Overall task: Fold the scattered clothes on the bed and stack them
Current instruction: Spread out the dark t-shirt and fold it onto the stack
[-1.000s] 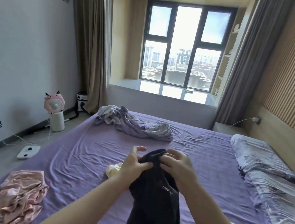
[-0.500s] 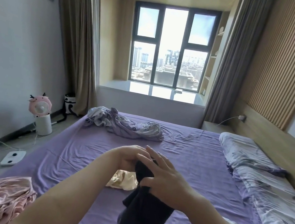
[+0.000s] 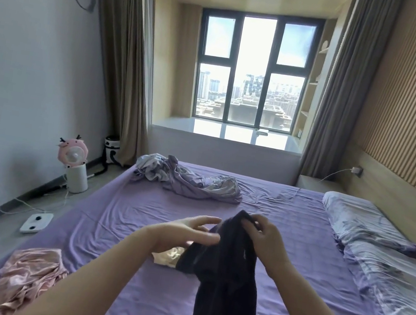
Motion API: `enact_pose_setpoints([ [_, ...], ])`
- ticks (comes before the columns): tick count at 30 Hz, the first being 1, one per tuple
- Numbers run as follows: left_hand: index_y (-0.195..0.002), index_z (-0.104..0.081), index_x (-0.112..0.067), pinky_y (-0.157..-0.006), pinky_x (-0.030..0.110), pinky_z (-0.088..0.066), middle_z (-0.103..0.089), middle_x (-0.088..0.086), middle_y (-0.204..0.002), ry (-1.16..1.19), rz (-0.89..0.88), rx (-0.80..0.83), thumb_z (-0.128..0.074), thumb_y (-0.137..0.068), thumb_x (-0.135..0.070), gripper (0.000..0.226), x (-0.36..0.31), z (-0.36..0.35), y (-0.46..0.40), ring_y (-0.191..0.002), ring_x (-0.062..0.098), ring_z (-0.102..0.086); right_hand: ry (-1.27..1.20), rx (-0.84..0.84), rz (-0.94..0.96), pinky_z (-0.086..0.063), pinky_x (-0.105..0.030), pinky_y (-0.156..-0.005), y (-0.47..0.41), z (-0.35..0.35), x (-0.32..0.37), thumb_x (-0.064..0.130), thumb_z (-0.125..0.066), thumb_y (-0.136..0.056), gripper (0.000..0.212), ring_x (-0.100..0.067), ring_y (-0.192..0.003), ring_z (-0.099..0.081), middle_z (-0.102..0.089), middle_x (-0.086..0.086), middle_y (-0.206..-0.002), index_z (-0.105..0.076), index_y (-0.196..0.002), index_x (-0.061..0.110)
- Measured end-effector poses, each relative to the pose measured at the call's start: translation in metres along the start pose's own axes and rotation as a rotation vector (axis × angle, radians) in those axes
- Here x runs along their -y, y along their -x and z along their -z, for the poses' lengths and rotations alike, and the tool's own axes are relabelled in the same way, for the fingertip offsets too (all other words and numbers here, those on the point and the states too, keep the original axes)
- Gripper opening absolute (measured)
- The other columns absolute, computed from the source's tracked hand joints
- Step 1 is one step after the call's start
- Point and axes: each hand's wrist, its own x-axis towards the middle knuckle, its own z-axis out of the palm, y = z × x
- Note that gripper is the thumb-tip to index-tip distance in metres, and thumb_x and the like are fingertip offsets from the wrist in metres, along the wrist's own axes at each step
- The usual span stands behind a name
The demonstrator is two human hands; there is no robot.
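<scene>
We hold dark garment point(image 3: 228, 286) up over purple bed point(image 3: 299, 229). Right hand point(image 3: 266, 244) pinches top edge, fingers closed on cloth. Left hand point(image 3: 182, 233) flat, fingers spread open, just touching garment side, not gripping. Garment hangs down below both hands, not folded yet. Cream piece point(image 3: 167, 257) lies under left hand. Pink clothes point(image 3: 27, 278) bunched far below-left of left hand. Lilac heap point(image 3: 188, 181) well beyond both hands, near window. No stack in sight. We think job only just started; nearly all folding left.
</scene>
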Motion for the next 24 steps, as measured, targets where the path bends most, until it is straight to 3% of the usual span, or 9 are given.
enact_pose_setpoints([
  [3,-0.143,-0.035,-0.025,-0.092,0.028,-0.052,-0.065,0.010,-0.119,0.041,-0.053,-0.104,-0.069,-0.083,-0.006,0.071,0.010,-0.011,0.002,-0.103,0.019,-0.065,-0.079,0.024,-0.022,-0.047,-0.039,-0.085,0.002,-0.001,0.001,0.012,-0.058,-0.091,0.008,-0.025,-0.091,-0.062,-0.068,-0.007,-0.090,-0.066,-0.093,0.014],
  [6,-0.140,-0.041,-0.025,-0.077,0.027,-0.056,-0.069,0.012,-0.099,0.148,-0.132,-0.181,-0.062,-0.087,0.002,0.063,0.014,-0.019,-0.003,-0.085,0.019,-0.067,0.099,0.193,0.206,-0.035,-0.014,-0.099,0.008,-0.003,0.004,-0.011,-0.046,-0.084,0.044,-0.006,-0.109,-0.052,-0.058,0.006,-0.112,-0.060,-0.114,0.019],
  [8,-0.136,-0.044,-0.028,-0.070,0.027,-0.055,-0.068,0.012,-0.093,0.200,-0.182,-0.202,-0.060,-0.088,0.001,0.058,0.014,-0.020,-0.003,-0.079,0.018,-0.066,0.191,0.342,0.326,-0.025,-0.004,-0.100,0.010,0.000,0.001,-0.018,-0.043,-0.075,0.058,0.001,-0.117,-0.042,-0.048,0.008,-0.122,-0.057,-0.120,0.015],
  [11,-0.123,-0.053,-0.017,-0.065,0.027,-0.053,-0.061,0.013,-0.092,0.285,-0.237,-0.274,-0.050,-0.089,0.010,0.044,0.012,-0.016,-0.003,-0.073,0.018,-0.061,0.170,0.415,0.332,-0.037,-0.012,-0.096,0.012,0.007,-0.006,-0.002,-0.061,-0.081,0.039,-0.002,-0.111,-0.049,-0.053,0.008,-0.117,-0.059,-0.114,0.017],
  [13,-0.103,-0.059,-0.009,-0.062,0.025,-0.052,-0.060,0.012,-0.090,0.332,-0.251,-0.258,-0.044,-0.088,0.013,0.030,0.010,-0.015,-0.003,-0.068,0.016,-0.061,0.126,0.346,0.271,-0.044,-0.022,-0.086,0.013,0.007,-0.009,0.010,-0.069,-0.082,0.020,-0.007,-0.092,-0.056,-0.061,0.005,-0.098,-0.062,-0.097,0.021],
  [15,-0.090,-0.064,-0.006,-0.061,0.023,-0.052,-0.062,0.012,-0.086,0.366,-0.231,-0.212,-0.044,-0.088,0.010,0.025,0.008,-0.017,-0.002,-0.066,0.015,-0.061,0.017,0.272,0.163,-0.044,-0.023,-0.074,0.013,0.007,-0.011,0.013,-0.070,-0.082,0.009,-0.006,-0.075,-0.055,-0.061,0.008,-0.079,-0.063,-0.081,0.018],
  [18,-0.101,-0.068,-0.002,-0.075,0.026,-0.052,-0.067,0.011,-0.095,0.375,-0.191,-0.109,-0.054,-0.093,-0.014,0.021,0.004,-0.015,-0.001,-0.083,0.017,-0.063,-0.178,0.197,0.059,-0.045,-0.019,-0.068,0.012,0.009,-0.015,0.009,-0.069,-0.082,0.010,-0.004,-0.068,-0.057,-0.062,0.006,-0.074,-0.062,-0.077,0.007],
  [20,-0.111,-0.067,-0.004,-0.084,0.024,-0.051,-0.068,0.006,-0.104,0.261,-0.167,-0.031,-0.060,-0.089,-0.031,0.036,0.003,-0.009,0.002,-0.094,0.014,-0.063,-0.214,0.107,0.030,-0.041,-0.014,-0.061,0.011,0.013,-0.015,0.005,-0.068,-0.083,0.016,-0.003,-0.061,-0.053,-0.058,0.004,-0.068,-0.057,-0.071,0.008],
  [24,-0.114,-0.063,-0.027,-0.095,0.022,-0.046,-0.053,-0.003,-0.127,-0.094,-0.088,0.006,-0.072,-0.069,-0.047,0.051,0.006,0.003,0.009,-0.111,0.008,-0.056,-0.266,-0.092,-0.024,-0.034,-0.021,-0.056,0.002,0.023,-0.018,0.005,-0.061,-0.088,0.022,-0.012,-0.062,-0.041,-0.046,-0.004,-0.064,-0.050,-0.069,0.012],
])
